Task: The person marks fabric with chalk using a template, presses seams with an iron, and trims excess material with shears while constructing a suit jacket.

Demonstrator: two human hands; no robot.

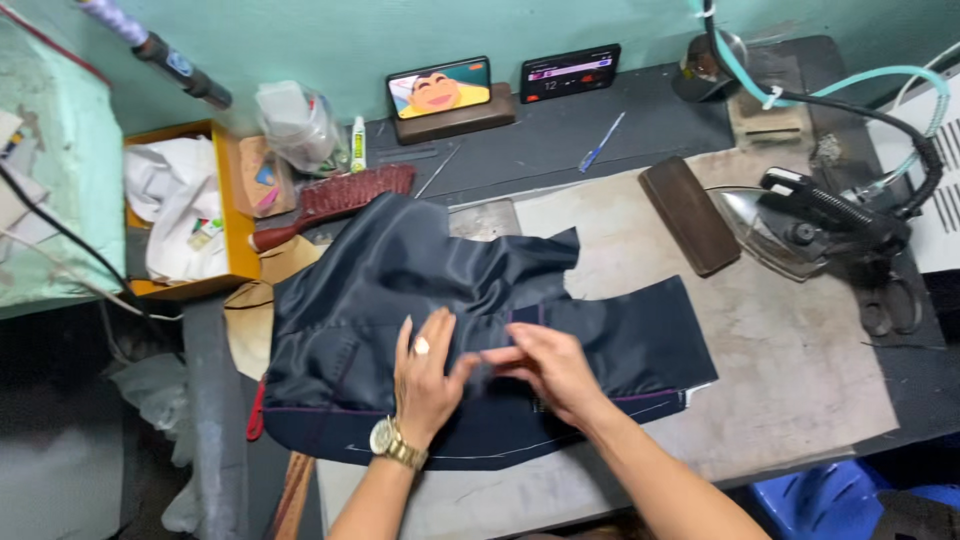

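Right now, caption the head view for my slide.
Both hands, left and right, press dark navy fabric on a worktable, with an iron at the right.

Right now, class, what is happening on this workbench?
A person presses both hands onto a dark navy garment piece spread on the padded bench. The left hand holds it flat while the right hand pinches a fold at the middle. An iron rests at the right, untouched.
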